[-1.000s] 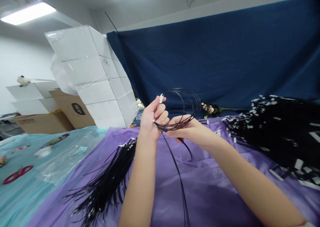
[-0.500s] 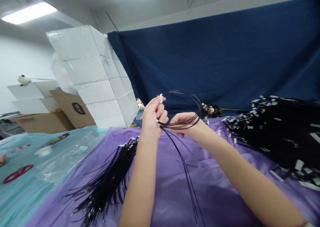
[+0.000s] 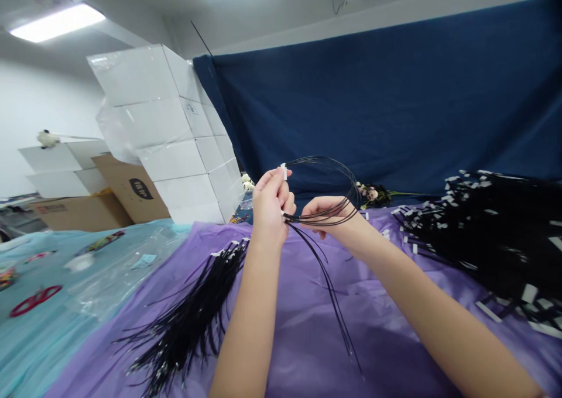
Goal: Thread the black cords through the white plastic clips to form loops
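A coil of thin black wires (image 3: 316, 216), held by the left hand (image 3: 268, 208) and right hand (image 3: 327, 213), carries a small white plastic tag (image 3: 283, 171). Below both hands lies a plain purple plastic sheet (image 3: 307, 339). Left of the left hand are a black wire bundle (image 3: 193, 322) and a pale turquoise sheet (image 3: 44, 339) with red shapes. Right of the right hand is a black wire heap (image 3: 496, 234) flecked with white. Behind the hands hangs a dark blue cloth backdrop (image 3: 395, 93).

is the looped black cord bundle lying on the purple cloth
No, the left hand and right hand hold the looped bundle up above the purple cloth.
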{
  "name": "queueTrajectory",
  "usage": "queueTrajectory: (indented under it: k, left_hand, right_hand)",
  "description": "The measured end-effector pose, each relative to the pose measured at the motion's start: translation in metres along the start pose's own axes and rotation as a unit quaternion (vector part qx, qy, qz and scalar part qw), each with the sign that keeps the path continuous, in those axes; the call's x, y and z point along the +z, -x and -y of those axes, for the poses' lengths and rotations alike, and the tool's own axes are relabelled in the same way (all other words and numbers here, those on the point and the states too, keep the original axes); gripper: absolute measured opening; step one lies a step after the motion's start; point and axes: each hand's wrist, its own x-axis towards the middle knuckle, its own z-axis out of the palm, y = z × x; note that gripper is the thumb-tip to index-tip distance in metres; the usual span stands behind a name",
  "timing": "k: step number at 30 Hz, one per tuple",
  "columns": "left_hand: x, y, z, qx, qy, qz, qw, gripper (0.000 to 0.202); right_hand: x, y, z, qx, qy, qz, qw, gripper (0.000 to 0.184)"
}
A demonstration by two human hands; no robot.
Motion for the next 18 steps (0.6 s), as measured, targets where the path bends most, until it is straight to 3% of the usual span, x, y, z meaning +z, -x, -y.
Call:
queueTrajectory:
  k: [5, 9, 14, 18]
  left_hand:
    - [0.0, 0.0, 0.0, 0.007, -0.008, 0.002, 1.0, 0.02]
    - [-0.003, -0.002, -0.001, 0.01, -0.007, -0.005, 1.0, 0.02]
    - [-0.015, -0.007, -0.01, 0.041, -0.011, -0.027, 0.999, 0.018]
    - [-0.027, -0.011, -0.019, 0.068, -0.01, -0.06, 0.996, 0.017]
  right_hand:
    - [0.0, 0.002, 0.006, -0.012, -0.012, 0.016, 1.0, 0.033]
    - [-0.005, 0.006, 0.009, 0.029, 0.012, 0.079, 0.996, 0.026]
    - [-0.027, 0.009, 0.016, 0.065, 0.12, 0.18, 0.974, 0.03]
    - [-0.047, 0.015, 0.03, 0.083, 0.171, 0.199, 0.961, 0.033]
